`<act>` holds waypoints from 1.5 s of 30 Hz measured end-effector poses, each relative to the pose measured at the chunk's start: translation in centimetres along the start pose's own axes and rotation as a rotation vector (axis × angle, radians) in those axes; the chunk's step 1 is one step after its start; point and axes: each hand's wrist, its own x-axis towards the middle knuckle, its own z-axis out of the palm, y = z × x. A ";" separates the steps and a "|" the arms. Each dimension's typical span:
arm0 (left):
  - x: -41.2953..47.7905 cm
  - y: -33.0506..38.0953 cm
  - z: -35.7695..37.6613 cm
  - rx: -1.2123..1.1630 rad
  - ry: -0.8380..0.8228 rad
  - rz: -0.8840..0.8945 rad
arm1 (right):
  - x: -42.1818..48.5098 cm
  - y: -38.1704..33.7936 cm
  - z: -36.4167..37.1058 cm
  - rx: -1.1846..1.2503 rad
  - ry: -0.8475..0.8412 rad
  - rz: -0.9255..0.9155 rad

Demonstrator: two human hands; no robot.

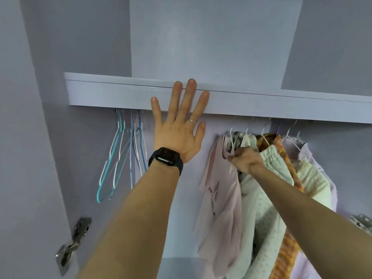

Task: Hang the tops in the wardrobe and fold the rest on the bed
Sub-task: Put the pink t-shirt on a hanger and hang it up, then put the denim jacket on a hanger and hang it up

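1. The pink top (221, 188) hangs in the wardrobe, at the left end of the row of clothes on the right side. It is just beside a cream garment (261, 208) and near an orange checked one (285, 170).
2. I judge the top to be light, thin and very soft. It sags in loose folds and has no stiffness of its own, so it can slide off a smooth wire if it is pulled to one side.
3. The best place to hold it seems to be the neckline, close to the white hanger (232, 141), because there the seam is firmer and the cloth stretches less.
4. The right hand (245, 160) is at this place: its fingers are curled and they pinch the edge of the neckline. I cannot tell whether the hanger wire is also inside the pinch.
5. The left hand (177, 133) holds nothing. It is spread wide with straight fingers and lies flat on the front of the shelf board (261, 105) above the clothes rail, probably for support.
6. On the left wrist there is a dark watch (166, 156), and a thin ring (192, 121) is on one finger.
7. Several empty hangers (124, 150), blue and white, hang on the left, well apart from the clothes.
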 end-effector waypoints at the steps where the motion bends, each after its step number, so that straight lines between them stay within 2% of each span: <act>1: 0.0 0.0 -0.2 -0.002 -0.026 -0.009 | -0.7 -0.1 -0.5 -0.014 -0.030 -0.018; 4: -0.1 0.5 -1.6 0.021 -0.158 -0.046 | -4.1 -0.4 -3.3 0.029 -0.078 -0.062; 8: 0.6 1.7 -5.1 0.047 -0.449 -0.110 | -9.9 -0.1 -8.4 0.044 -0.113 -0.165; 11: 1.9 2.7 -8.6 0.046 -0.651 -0.185 | -15.3 -0.1 -12.6 0.095 -0.065 -0.248; 15: 2.6 6.6 -14.5 -0.118 -0.911 -0.337 | -23.6 1.8 -17.5 0.342 0.013 -0.302; 17: 1.8 9.4 -17.5 -0.243 -0.962 -0.386 | -27.5 3.7 -19.3 0.424 0.118 -0.318; 19: -0.4 11.7 -20.3 -0.362 -0.884 -0.402 | -30.8 5.5 -20.1 0.432 0.217 -0.336; 21: -3.1 14.6 -23.2 -0.463 -0.853 -0.352 | -34.2 8.3 -20.4 0.420 0.293 -0.324; 23: -6.2 17.5 -25.4 -0.513 -0.889 -0.270 | -37.5 11.3 -20.3 0.393 0.308 -0.275; 32: -13.9 27.3 -26.6 -0.833 -1.091 -0.048 | -49.1 21.4 -18.1 0.283 0.293 0.216; 40: -19.2 38.5 -30.1 -1.139 -1.299 0.527 | -63.3 23.7 -15.5 0.132 0.458 0.743; 43: -20.9 41.4 -32.9 -1.249 -1.303 0.699 | -68.3 22.9 -14.6 0.142 0.489 0.951; 45: -22.2 43.5 -35.7 -1.347 -1.291 0.835 | -72.6 22.1 -14.0 0.139 0.571 1.105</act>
